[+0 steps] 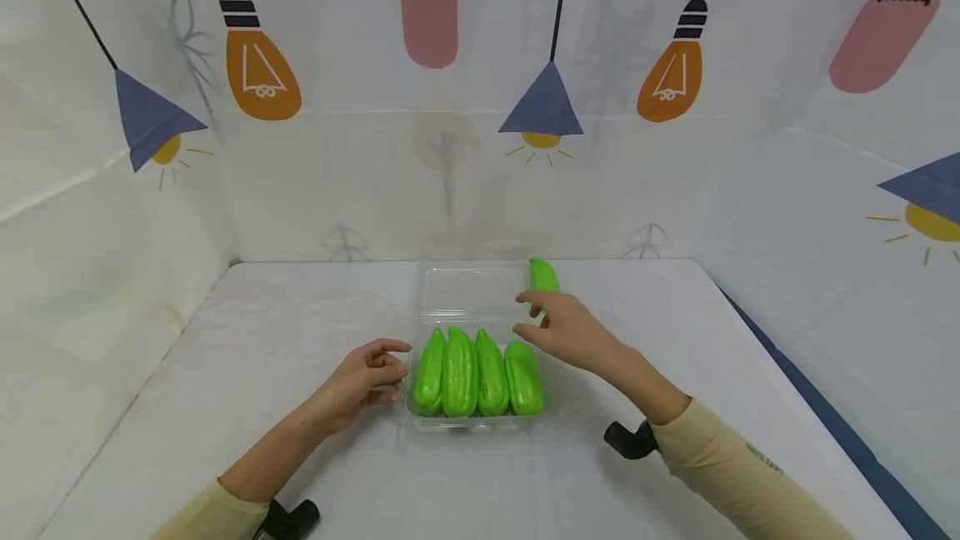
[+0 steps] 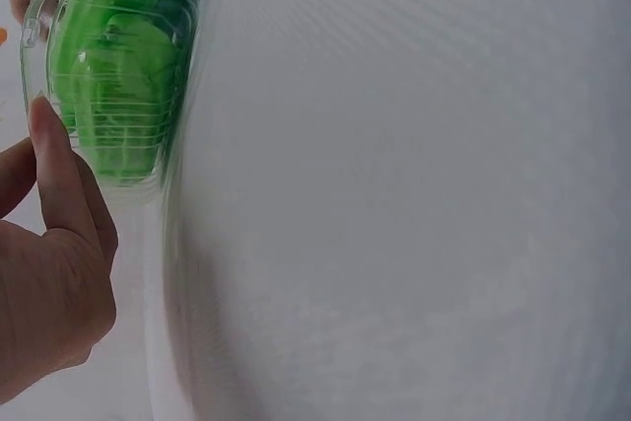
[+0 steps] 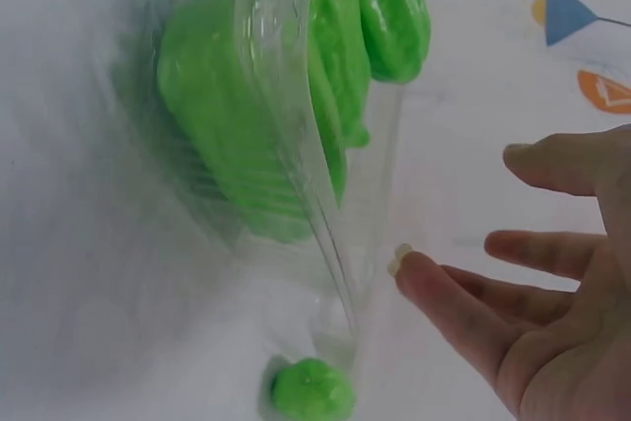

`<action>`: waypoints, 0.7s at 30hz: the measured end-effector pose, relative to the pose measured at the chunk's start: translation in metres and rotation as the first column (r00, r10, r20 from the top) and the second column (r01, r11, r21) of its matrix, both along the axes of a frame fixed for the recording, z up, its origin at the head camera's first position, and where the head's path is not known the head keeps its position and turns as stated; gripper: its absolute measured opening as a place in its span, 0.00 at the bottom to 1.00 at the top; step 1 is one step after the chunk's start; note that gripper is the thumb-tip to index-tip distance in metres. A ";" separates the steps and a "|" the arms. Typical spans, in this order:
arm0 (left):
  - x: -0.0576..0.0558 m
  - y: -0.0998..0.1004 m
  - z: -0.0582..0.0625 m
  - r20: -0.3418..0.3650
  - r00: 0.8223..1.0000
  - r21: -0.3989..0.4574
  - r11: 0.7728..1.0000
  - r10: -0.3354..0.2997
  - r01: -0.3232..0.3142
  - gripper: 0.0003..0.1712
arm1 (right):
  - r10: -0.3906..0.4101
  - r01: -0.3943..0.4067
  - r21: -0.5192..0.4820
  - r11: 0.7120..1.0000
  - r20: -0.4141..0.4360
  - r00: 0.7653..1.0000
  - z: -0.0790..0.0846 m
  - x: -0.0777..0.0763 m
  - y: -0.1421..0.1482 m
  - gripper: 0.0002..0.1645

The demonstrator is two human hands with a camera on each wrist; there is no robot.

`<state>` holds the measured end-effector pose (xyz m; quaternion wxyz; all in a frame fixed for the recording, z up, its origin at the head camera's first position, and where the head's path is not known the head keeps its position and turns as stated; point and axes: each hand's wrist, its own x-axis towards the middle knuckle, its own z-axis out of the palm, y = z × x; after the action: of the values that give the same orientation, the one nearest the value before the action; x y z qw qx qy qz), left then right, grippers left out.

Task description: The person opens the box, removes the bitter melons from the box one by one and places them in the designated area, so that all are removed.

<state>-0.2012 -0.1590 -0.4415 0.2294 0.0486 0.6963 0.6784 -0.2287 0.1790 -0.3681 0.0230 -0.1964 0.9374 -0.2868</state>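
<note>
The white surface (image 1: 285, 315) looks smooth, so the broadest risk is a skid: the box (image 1: 476, 422), seemingly light and thin, could slide or turn under any sideways push. Its lid (image 1: 472, 286) lies out toward 12 o'clock; snagged by a passing knuckle, it could flip up or drag the box round. The left hand (image 1: 367, 382) is at 9 o'clock of the box, its fingers loosely bent and apparently touching the rim; whether they pinch it I cannot tell. If that contact is slight, it would hardly steady the 3 o'clock side, while too firm a press might buckle the wall. The right hand (image 1: 566, 327) is at 2 o'clock, fingers spread away from the thumb with nothing between them. Four gourds (image 1: 459, 373) lie side by side in the box, and the right wrist view shows some green rising above the rim, so a lid pressed down could bow or pop up again; a tilt of the box could spill them. The loose gourd (image 1: 545, 275) rests on the surface at 1 o'clock, just beside the lid; whether they touch is unclear. Rounded and glossy, it would probably roll if brushed off-centre, and a pinch too near its end could make it slip away toward 12.
</note>
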 end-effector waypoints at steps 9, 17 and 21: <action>0.001 0.001 0.000 -0.003 1.000 0.000 1.000 -0.001 0.001 0.33 | 0.080 -0.083 0.026 0.996 0.102 0.992 0.001 0.009 -0.007 0.29; 0.001 0.002 0.000 -0.001 1.000 0.001 1.000 0.000 0.000 0.33 | 0.088 -0.107 0.102 0.989 0.180 0.980 -0.001 0.018 -0.013 0.30; 0.002 0.002 0.000 0.000 1.000 -0.002 1.000 0.005 -0.005 0.33 | 0.091 -0.114 0.121 0.986 0.180 0.980 0.000 0.022 -0.017 0.31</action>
<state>-0.1997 -0.1572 -0.4420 0.2277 0.0469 0.6972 0.6781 -0.2070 0.1620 -0.3685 0.1320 -0.2169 0.9372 -0.2391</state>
